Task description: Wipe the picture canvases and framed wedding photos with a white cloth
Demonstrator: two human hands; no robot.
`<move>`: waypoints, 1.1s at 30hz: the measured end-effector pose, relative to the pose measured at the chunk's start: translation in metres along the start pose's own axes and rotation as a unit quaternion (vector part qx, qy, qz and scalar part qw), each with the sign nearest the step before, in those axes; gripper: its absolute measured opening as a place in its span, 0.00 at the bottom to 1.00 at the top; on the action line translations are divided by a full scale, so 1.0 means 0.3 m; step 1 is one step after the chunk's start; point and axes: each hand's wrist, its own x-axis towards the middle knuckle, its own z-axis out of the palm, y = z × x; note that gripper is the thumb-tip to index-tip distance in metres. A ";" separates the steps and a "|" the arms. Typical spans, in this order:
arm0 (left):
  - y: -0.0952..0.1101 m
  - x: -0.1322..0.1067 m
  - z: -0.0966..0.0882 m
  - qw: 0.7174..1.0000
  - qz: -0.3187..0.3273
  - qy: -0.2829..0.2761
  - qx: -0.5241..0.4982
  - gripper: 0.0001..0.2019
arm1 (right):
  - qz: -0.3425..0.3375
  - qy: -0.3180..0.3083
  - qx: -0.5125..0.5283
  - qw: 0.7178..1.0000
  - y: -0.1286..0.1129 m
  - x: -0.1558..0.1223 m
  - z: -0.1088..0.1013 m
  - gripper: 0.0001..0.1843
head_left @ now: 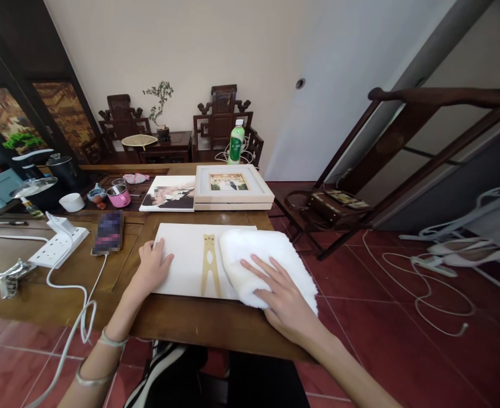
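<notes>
A flat white board (182,255) lies on the wooden table in front of me, with a gold, two-legged stand piece (210,266) on its face. My left hand (152,266) rests on the board's left edge, fingers apart. Over the board's right part and past the table edge spreads a fluffy white cloth (250,243). My right hand (284,294) presses on top of this cloth with its fingers spread; the thumb is partly hidden.
Behind the board are a photo panel (169,195), a boxed picture frame (258,184) and a green bottle (236,144). To the left lie a phone (107,232), a power strip (58,249) with cables, and a pink cup (119,195). A wooden chair (356,164) stands right.
</notes>
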 end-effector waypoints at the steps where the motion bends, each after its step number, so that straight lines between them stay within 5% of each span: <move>1: -0.008 -0.009 0.005 1.000 0.010 0.002 -0.001 0.24 | -0.002 0.000 0.000 1.000 -0.004 -0.001 -0.001 0.19; 6: -0.038 -0.046 0.018 0.994 0.098 0.046 -0.032 0.24 | -0.010 -0.028 0.020 0.999 -0.008 0.001 -0.013 0.20; 10: -0.037 -0.053 0.002 0.986 0.163 0.024 -0.038 0.25 | 0.014 -0.118 0.036 0.992 0.046 0.066 -0.013 0.21; 19: -0.026 -0.048 -0.009 0.987 0.149 0.008 -0.053 0.25 | 0.058 -0.186 0.026 0.980 0.181 0.318 0.066 0.24; 29: -0.033 -0.022 0.002 0.985 0.161 0.005 -0.068 0.26 | 0.004 -0.185 0.046 0.982 -0.119 0.013 -0.097 0.19; 33: -0.041 -0.012 -0.006 0.982 0.176 -0.006 -0.072 0.25 | 0.014 -0.202 0.062 0.977 -0.154 0.002 -0.134 0.19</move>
